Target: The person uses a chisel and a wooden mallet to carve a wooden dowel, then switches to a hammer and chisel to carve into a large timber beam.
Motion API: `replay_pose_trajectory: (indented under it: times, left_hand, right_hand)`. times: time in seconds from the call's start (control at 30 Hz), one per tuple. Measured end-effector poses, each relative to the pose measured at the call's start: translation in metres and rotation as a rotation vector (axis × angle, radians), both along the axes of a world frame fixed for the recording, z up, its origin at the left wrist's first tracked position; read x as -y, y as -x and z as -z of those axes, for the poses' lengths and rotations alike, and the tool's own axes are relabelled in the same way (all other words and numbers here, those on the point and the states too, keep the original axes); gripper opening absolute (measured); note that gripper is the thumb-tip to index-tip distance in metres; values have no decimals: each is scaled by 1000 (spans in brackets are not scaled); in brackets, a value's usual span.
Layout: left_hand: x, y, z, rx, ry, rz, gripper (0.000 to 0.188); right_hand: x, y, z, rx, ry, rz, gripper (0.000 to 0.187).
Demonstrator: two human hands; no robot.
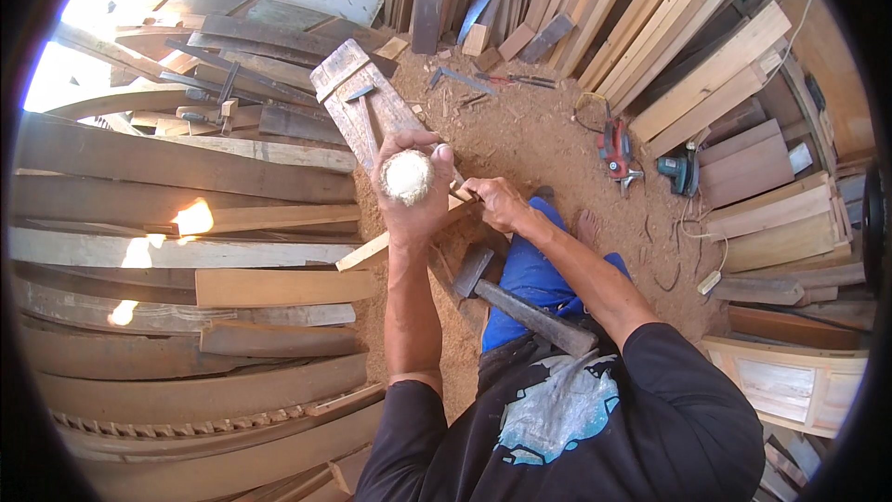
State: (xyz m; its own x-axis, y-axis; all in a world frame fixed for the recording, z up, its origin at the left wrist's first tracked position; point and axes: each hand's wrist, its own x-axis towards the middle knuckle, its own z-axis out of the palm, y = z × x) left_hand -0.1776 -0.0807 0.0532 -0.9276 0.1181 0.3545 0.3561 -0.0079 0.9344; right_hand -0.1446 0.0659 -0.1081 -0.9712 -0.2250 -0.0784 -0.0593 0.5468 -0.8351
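My left hand (413, 209) is raised, its fingers and thumb wrapped round a wooden handle (407, 177). Only the pale, frayed round end of that handle faces me; the rest is hidden below. Beside it, my right hand (505, 205) is closed at the end of a light wooden strip (376, 249), which slants down to the left. Across my lap lies a large hammer (530, 311) with a heavy dark head. Under and beyond my left hand is a worn plank (346, 75), with a small hammer (362, 103) lying on it.
Long boards (279, 288) are stacked along the left. More timber (623, 14) leans at the back and right. On the sawdust-covered ground lie a metal square (465, 80), pliers (530, 81), a red power tool (615, 154) and a teal power tool (681, 172) with cords.
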Motion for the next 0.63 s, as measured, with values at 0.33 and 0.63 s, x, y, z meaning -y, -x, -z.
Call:
replay_pose_trajectory:
  times: [0.33, 0.63]
  left_hand:
    - [-3, 10, -2, -38, -30, 142, 8]
    - [-12, 2, 0, -396, 212, 33, 19]
  right_hand:
    - [1, -1, 9, -75, 16, -10, 42]
    - [2, -15, -11, -51, 0, 100, 43]
